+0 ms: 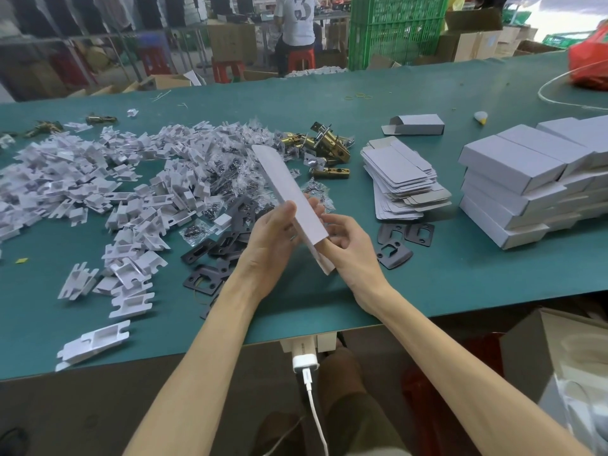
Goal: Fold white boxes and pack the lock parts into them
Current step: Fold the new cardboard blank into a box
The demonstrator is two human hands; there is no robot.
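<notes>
Both hands hold one white box (289, 189) up above the green counter (427, 274), in front of the person. It is long and narrow, seemingly still half-flat, a pale grey-white card with a sharp crease along its length; it slants from its lower end by the wrists up and away to the left.

The left hand (273, 238) has its grip closed on the box's middle, thumb on the near face and fingers curled behind. The right hand (348, 248) grips the lower end, fingers curled against the underside; its thumb looks tucked behind the card, though that is hard to make out.

On the counter beneath lie black strike plates (227, 251), with clear screw bags (237, 159) and a wide heap of white card inserts (98, 179) to the left. Brass latch bolts (329, 143) lie beyond the box. To the right are a stack of flat blanks (404, 182) and, further right, stacked folded boxes (526, 179).
</notes>
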